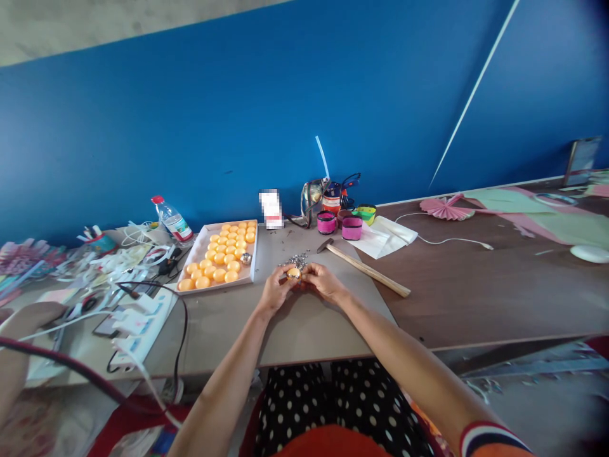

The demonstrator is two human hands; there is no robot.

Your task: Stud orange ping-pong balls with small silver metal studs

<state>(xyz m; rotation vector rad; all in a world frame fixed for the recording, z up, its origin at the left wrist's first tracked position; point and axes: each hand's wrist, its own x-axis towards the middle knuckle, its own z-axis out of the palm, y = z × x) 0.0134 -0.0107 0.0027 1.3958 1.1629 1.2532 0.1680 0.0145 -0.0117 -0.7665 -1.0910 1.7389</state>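
My left hand (pixel 276 289) is closed around an orange ball (pixel 294 273) that looks like a table tennis ball with shiny metal bits on its surface. Close against its right side, my right hand (pixel 323 282) has its fingers pinched together; whatever sits between them is too small to make out. Just beyond both hands lies a loose pile of small silvery metal pieces (pixel 299 259). To the left, a shallow white box (pixel 254 254) holds rows of similar orange balls (pixel 219 258). Among them is one ball covered in silver (pixel 246 258).
A hammer (pixel 368 269) with a wooden handle lies right of my hands. Behind it are pink bands (pixel 352 228) and white paper (pixel 387 236). A power strip (pixel 145 327), cables and a bottle (pixel 174 221) crowd the left, where another person's arm (pixel 19 333) rests.
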